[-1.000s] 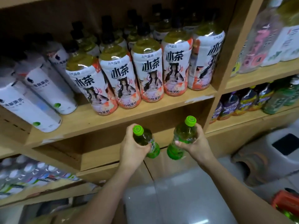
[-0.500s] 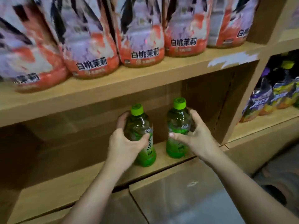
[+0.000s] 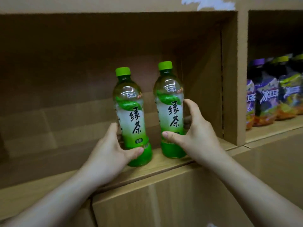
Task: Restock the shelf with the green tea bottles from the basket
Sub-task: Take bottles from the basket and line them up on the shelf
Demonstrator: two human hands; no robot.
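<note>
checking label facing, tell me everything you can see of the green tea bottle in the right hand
The right green tea bottle is clear plastic with a green cap, a white-to-green label with dark characters facing the camera, and a green base. It stands upright on the wooden shelf, near its front edge. The right hand grips its lower half, thumb across the front.

Bright green caps, white-and-green labels with black characters are seen on two green tea bottles; the shelf is tan wood-grain.
</note>
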